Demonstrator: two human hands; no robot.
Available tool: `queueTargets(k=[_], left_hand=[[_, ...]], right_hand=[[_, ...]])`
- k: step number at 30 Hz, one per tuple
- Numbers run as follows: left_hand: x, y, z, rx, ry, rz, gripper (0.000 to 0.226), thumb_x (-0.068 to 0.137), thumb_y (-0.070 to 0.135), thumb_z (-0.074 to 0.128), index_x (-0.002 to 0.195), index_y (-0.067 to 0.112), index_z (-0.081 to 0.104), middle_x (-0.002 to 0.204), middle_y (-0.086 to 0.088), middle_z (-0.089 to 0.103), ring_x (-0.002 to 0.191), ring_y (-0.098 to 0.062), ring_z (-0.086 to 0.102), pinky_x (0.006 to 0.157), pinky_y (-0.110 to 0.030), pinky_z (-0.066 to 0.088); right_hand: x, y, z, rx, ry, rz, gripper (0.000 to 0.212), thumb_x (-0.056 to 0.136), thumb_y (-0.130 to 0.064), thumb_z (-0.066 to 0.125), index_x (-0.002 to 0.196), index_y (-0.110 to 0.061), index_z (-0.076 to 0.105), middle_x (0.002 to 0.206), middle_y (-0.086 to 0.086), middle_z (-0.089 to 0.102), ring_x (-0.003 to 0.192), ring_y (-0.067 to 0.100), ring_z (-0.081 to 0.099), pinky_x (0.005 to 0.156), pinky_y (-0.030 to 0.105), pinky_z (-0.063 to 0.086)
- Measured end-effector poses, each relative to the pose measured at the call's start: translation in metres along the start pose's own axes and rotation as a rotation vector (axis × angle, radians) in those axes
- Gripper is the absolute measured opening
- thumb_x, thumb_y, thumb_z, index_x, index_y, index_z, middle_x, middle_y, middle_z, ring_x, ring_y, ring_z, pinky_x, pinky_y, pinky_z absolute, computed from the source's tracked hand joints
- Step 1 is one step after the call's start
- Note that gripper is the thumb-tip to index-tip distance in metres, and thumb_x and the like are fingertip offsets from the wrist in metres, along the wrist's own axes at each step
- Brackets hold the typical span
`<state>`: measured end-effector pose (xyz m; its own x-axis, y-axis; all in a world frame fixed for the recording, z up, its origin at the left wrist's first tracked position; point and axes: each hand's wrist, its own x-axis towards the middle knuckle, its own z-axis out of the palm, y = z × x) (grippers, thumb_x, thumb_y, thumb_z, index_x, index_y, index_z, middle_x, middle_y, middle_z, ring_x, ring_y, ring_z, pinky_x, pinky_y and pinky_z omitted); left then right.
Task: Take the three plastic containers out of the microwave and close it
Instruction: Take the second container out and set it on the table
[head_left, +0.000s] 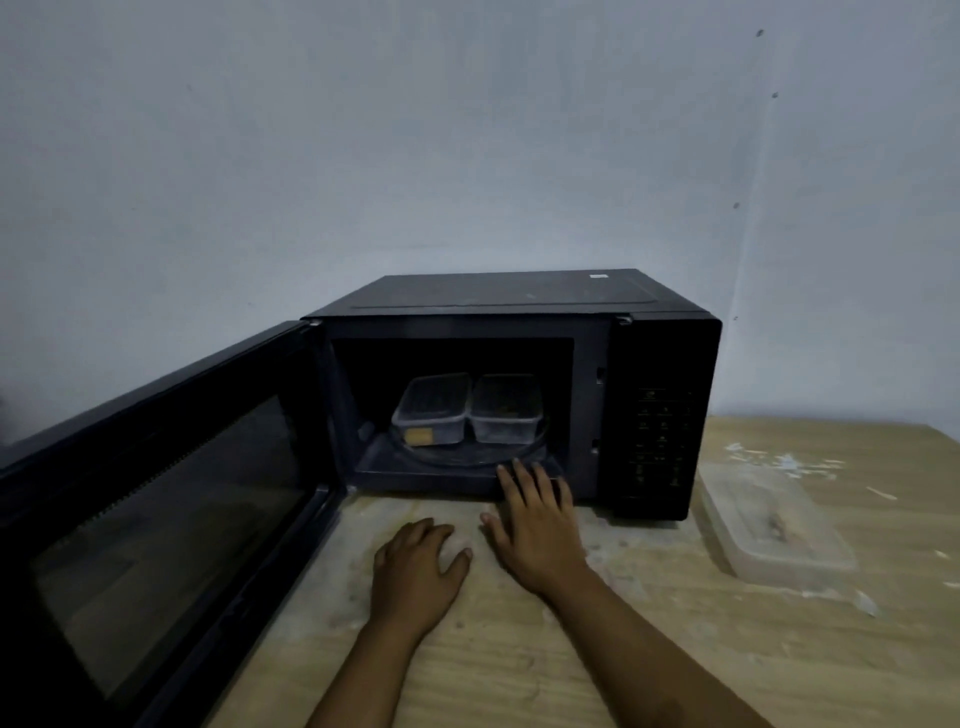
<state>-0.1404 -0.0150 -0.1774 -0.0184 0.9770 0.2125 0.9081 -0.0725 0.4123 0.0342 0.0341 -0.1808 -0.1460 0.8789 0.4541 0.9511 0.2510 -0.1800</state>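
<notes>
Inside the microwave (519, 322) two boxes (470, 410) sit side by side; a third box (774, 525) lies on the bench (675, 649). Both hands, left (415, 569) and right (537, 525), are empty, fingers spread, by the wide-open door (171, 467).

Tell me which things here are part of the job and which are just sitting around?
Part of the job:
- microwave, door open
- two containers inside: left one, right one
- container already out on the table
- left hand, right hand, both empty

Just there:
- wooden table
- wall

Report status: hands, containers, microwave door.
Left hand and right hand empty, open, at the cavity's mouth. Two containers inside microwave; third container out on table. Door wide open, nothing blocking.
</notes>
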Motion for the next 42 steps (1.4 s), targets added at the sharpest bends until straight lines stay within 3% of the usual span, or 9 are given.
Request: queueTargets(k=[3, 6, 9, 15, 22, 26, 31, 39, 42], left_hand=[[0.005, -0.003, 0.003, -0.043, 0.014, -0.001, 0.062, 0.086, 0.067, 0.04, 0.134, 0.033, 0.059, 0.145, 0.01, 0.053, 0.137, -0.012, 0.046, 0.113, -0.032, 0.032], [0.011, 0.002, 0.0, -0.189, 0.093, -0.022, 0.04, 0.09, 0.049, 0.061, 0.123, 0.027, 0.064, 0.132, 0.007, 0.059, 0.116, -0.011, 0.059, 0.101, -0.032, 0.046], [0.021, 0.012, -0.011, -0.414, 0.182, -0.04, 0.032, 0.091, 0.035, 0.066, 0.12, 0.02, 0.063, 0.126, 0.003, 0.058, 0.102, -0.008, 0.059, 0.086, -0.023, 0.045], [0.063, 0.014, -0.036, -0.48, 0.299, -0.069, 0.024, 0.094, 0.032, 0.065, 0.113, 0.021, 0.056, 0.125, -0.003, 0.054, 0.115, -0.026, 0.057, 0.086, -0.027, 0.04], [0.116, 0.0, -0.048, -0.478, 0.326, -0.163, 0.065, 0.096, 0.037, 0.061, 0.151, 0.009, 0.038, 0.147, -0.02, 0.047, 0.132, -0.039, 0.05, 0.104, -0.04, 0.043], [0.146, -0.005, -0.052, -0.511, 0.326, -0.306, 0.082, 0.094, 0.055, 0.055, 0.148, -0.004, 0.038, 0.147, -0.029, 0.048, 0.134, -0.044, 0.048, 0.109, -0.046, 0.043], [0.165, -0.004, -0.059, -0.567, 0.252, -0.406, 0.066, 0.092, 0.055, 0.058, 0.11, -0.008, 0.067, 0.115, -0.027, 0.069, 0.106, -0.042, 0.066, 0.086, -0.04, 0.054], [0.167, 0.001, -0.065, -0.691, 0.297, -0.478, 0.06, 0.091, 0.039, 0.069, 0.122, -0.009, 0.051, 0.126, -0.028, 0.062, 0.115, -0.043, 0.061, 0.094, -0.043, 0.05], [0.162, -0.002, -0.066, -0.791, 0.301, -0.503, 0.053, 0.09, 0.035, 0.07, 0.12, -0.006, 0.053, 0.121, -0.023, 0.064, 0.111, -0.038, 0.063, 0.094, -0.042, 0.052]], right_hand=[[-0.001, 0.005, 0.007, -0.005, -0.011, -0.014, 0.067, 0.098, -0.06, 0.026, 0.155, -0.024, 0.025, 0.162, 0.003, 0.026, 0.149, 0.028, 0.022, 0.116, 0.047, 0.005], [-0.002, 0.006, 0.009, 0.003, 0.005, -0.025, 0.067, 0.099, -0.059, 0.026, 0.156, -0.024, 0.021, 0.164, 0.001, 0.02, 0.151, 0.026, 0.016, 0.117, 0.046, 0.001], [-0.001, 0.006, 0.009, 0.017, 0.007, -0.033, 0.066, 0.099, -0.058, 0.026, 0.156, -0.025, 0.022, 0.164, 0.0, 0.02, 0.152, 0.024, 0.015, 0.117, 0.044, 0.0], [0.0, 0.005, 0.007, 0.018, 0.029, -0.031, 0.063, 0.099, -0.056, 0.029, 0.154, -0.025, 0.029, 0.161, -0.001, 0.029, 0.15, 0.024, 0.022, 0.116, 0.043, 0.003], [0.001, 0.005, 0.009, 0.022, 0.032, -0.009, 0.06, 0.098, -0.056, 0.033, 0.152, -0.028, 0.034, 0.159, -0.004, 0.034, 0.148, 0.023, 0.027, 0.115, 0.043, 0.007], [0.001, 0.006, 0.01, 0.01, 0.054, -0.017, 0.058, 0.099, -0.055, 0.035, 0.15, -0.028, 0.037, 0.157, -0.003, 0.038, 0.146, 0.023, 0.032, 0.114, 0.043, 0.011], [0.002, 0.006, 0.009, 0.022, 0.058, -0.019, 0.058, 0.099, -0.055, 0.032, 0.15, -0.029, 0.036, 0.157, -0.004, 0.037, 0.146, 0.022, 0.03, 0.115, 0.041, 0.008], [0.003, 0.006, 0.007, 0.04, 0.066, -0.01, 0.059, 0.098, -0.056, 0.03, 0.15, -0.029, 0.038, 0.158, -0.005, 0.036, 0.147, 0.021, 0.029, 0.115, 0.04, 0.007], [0.003, 0.006, 0.006, 0.041, 0.063, -0.013, 0.058, 0.098, -0.056, 0.03, 0.149, -0.028, 0.038, 0.158, -0.005, 0.036, 0.147, 0.021, 0.028, 0.115, 0.041, 0.009]])
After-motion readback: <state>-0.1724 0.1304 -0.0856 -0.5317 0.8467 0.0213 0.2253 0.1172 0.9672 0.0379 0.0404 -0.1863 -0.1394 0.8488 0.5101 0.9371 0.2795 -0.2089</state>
